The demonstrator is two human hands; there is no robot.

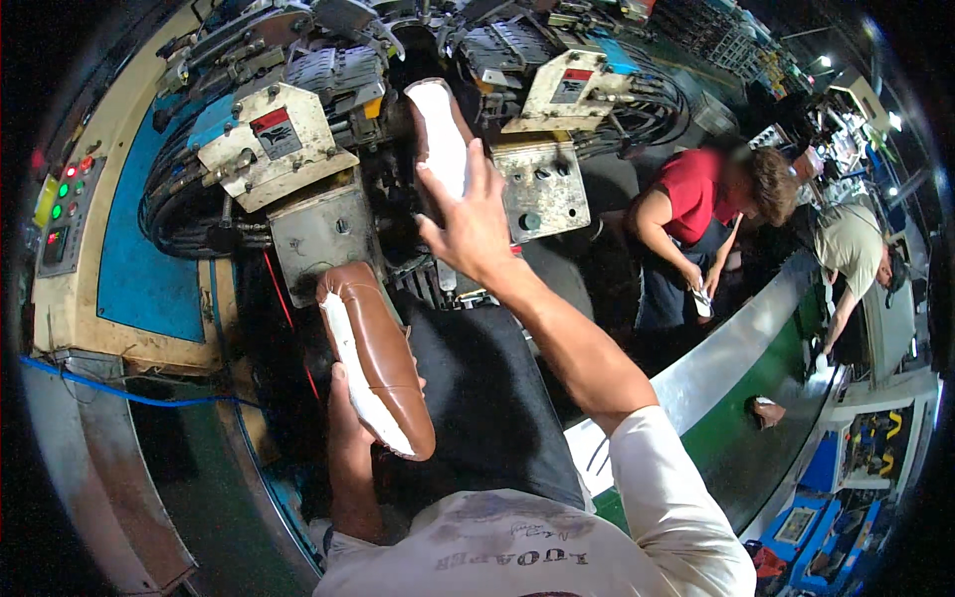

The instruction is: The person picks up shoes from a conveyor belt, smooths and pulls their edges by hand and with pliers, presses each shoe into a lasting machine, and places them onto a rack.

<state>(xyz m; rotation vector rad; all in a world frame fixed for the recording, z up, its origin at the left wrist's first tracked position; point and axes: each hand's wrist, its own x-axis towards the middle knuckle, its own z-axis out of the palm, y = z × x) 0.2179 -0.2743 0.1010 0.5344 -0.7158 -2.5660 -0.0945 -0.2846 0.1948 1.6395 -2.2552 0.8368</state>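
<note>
Head view, left fingers (339,386) clasping brown shoe (378,348), right fingers (477,169) spread on second shoe (438,124), red label (276,133), lettered shirt (497,557)

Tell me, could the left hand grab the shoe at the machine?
Probably not: the left hand holds another brown shoe, and the right hand partly covers the shoe at the machine.

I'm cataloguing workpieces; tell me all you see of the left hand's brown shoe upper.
This brown shoe upper looks like glossy leather, long with rounded ends. A seam crosses it toward the lower end; its white underside faces left. It slants, upper end near a metal plate, lower end rightward. The left hand has its grip on the lower half, thumb at the white side.
</note>
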